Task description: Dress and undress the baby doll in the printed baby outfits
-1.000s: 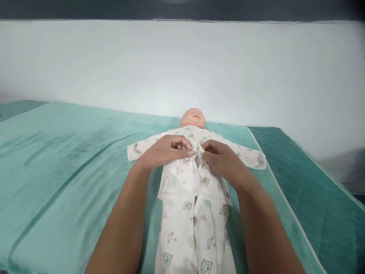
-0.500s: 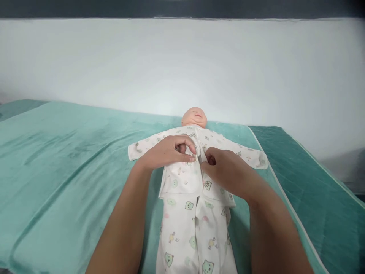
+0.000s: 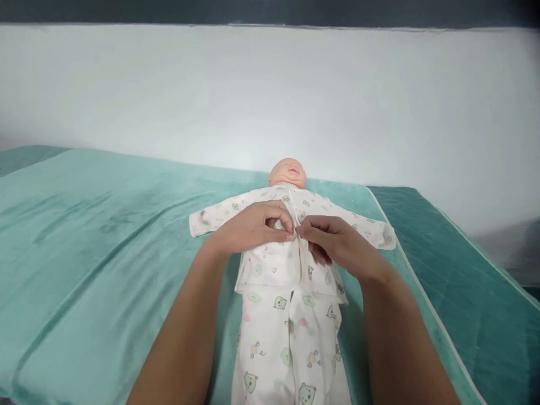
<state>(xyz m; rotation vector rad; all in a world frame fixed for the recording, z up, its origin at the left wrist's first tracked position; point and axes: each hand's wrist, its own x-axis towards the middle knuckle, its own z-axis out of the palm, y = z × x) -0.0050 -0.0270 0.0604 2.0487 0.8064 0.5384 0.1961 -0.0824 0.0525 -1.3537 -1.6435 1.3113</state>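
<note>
A baby doll (image 3: 288, 172) lies on its back, its arms spread wide inside long sleeves. It wears a white printed jacket (image 3: 270, 270) over matching white trousers (image 3: 268, 343). At the chest, my left hand (image 3: 261, 225) pinches the jacket's left front edge between thumb and forefinger. My right hand (image 3: 333, 236) pinches the opposite front edge, its fingertips almost touching those of the left. The two edges meet at the middle of the chest. Any fastener between the fingertips is too small to make out.
Under the doll, a light green plush blanket (image 3: 105, 253) covers the bed, with a long crease on the left. A darker green quilted cover (image 3: 464, 270) shows at the right. A pale wall (image 3: 270, 95) rises behind the doll's head.
My right hand has moved slightly left and turned, bringing its edge of the jacket against the other. The gap down the jacket front has narrowed. My left hand has barely shifted.
</note>
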